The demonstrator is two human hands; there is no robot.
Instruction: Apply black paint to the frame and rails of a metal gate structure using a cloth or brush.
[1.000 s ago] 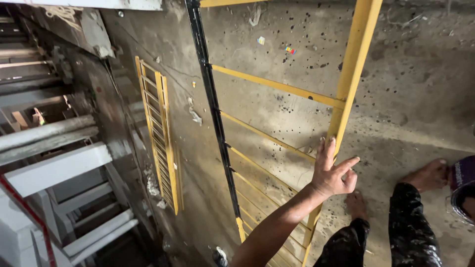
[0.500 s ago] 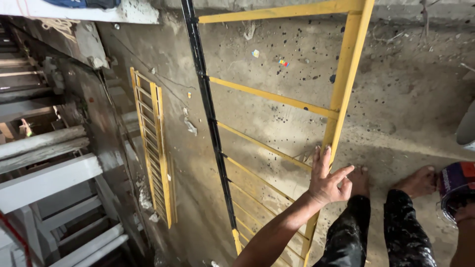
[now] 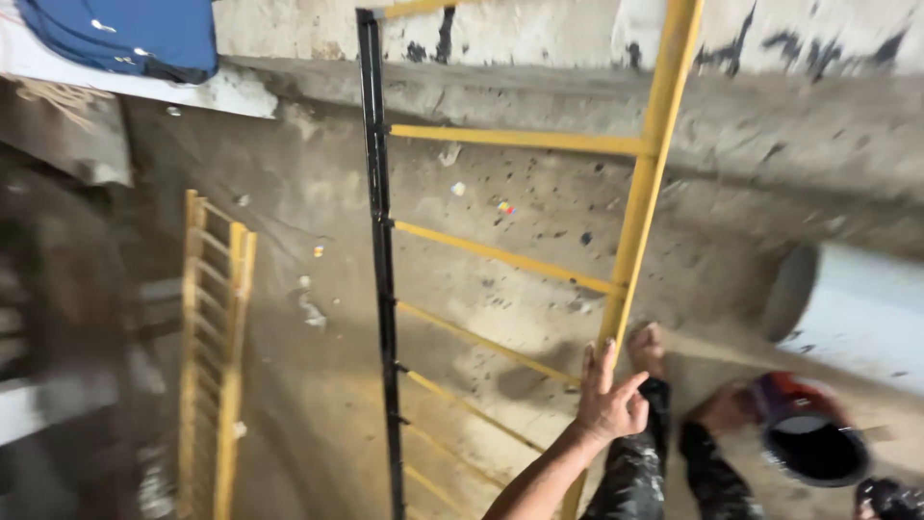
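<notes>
My left hand [image 3: 608,403] lies against the lower part of a yellow railing post [image 3: 647,183], fingers straight and thumb apart, not wrapped around it. Yellow crossbars [image 3: 500,255] run from that post to a black upright [image 3: 377,221]. My bare feet [image 3: 647,349] stand on the concrete just right of the post, with paint-stained dark trouser legs [image 3: 635,472] below them. A red can of black paint [image 3: 810,441] is by my right foot [image 3: 722,409]. A dark blurred shape [image 3: 887,499] in the bottom right corner may be my right hand; its state is unclear.
A second yellow railing section [image 3: 214,366] stands lower left beside a drop to blurred stairs. A white pipe end [image 3: 852,308] lies at the right. Blue cloth [image 3: 125,34] rests on a ledge at top left. The stained concrete wall [image 3: 770,39] runs along the top.
The view has swung to the right and upward, bringing the paint can and white pipe into sight. My left hand stays on the yellow post. My feet have shifted slightly.
</notes>
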